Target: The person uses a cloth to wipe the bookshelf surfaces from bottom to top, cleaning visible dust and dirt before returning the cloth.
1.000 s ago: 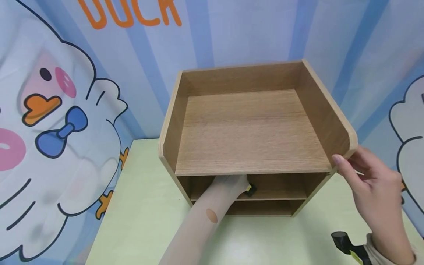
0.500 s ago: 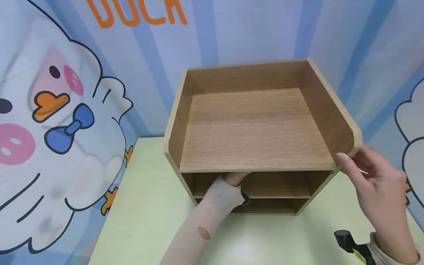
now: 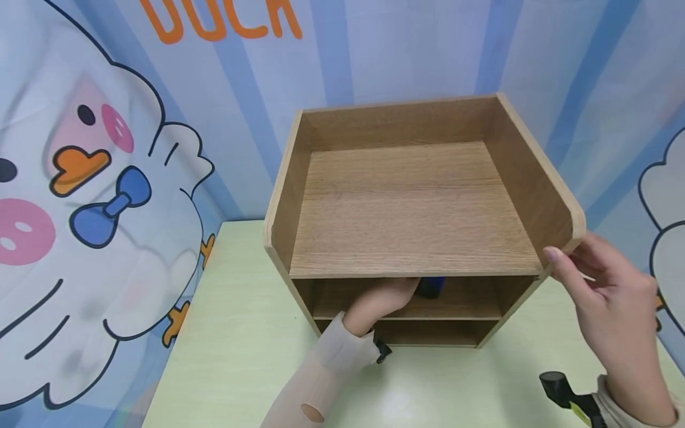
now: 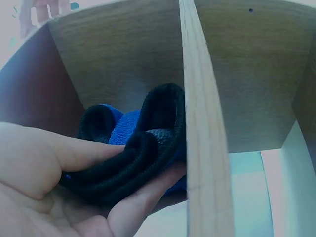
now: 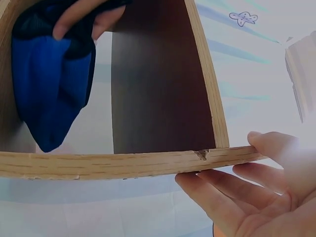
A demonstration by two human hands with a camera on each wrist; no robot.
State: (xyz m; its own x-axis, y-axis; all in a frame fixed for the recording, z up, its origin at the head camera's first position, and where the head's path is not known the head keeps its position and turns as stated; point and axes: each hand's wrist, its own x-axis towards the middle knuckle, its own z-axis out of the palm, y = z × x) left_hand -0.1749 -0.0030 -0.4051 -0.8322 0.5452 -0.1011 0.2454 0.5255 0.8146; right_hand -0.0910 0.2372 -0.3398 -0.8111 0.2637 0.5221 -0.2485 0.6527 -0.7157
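Observation:
A wooden desktop shelf point(image 3: 401, 208) stands on the table, with an open top tray and compartments below. My left hand point(image 3: 380, 303) reaches into the upper compartment, its fingers hidden under the top board in the head view. In the left wrist view that hand pinches a folded blue cloth item with thick black edging point(image 4: 123, 129), thumb above and fingers below. Seen from the right wrist, the blue cloth hangs down to a point inside the compartment. My right hand point(image 3: 610, 291) grips the front edge of the shelf's right side panel point(image 5: 133, 165) between thumb and fingers.
The pale green table point(image 3: 235, 333) extends in front of the shelf and to both sides. Behind it hangs a blue striped backdrop point(image 3: 412, 53) with cartoon ducks. A thin board point(image 3: 407, 319) divides the upper compartment from the lower one.
My left hand has drawn back toward the shelf's front, baring its wrist and the back of the hand. A bit of the blue cloth now shows beside it. The right hand keeps its grip.

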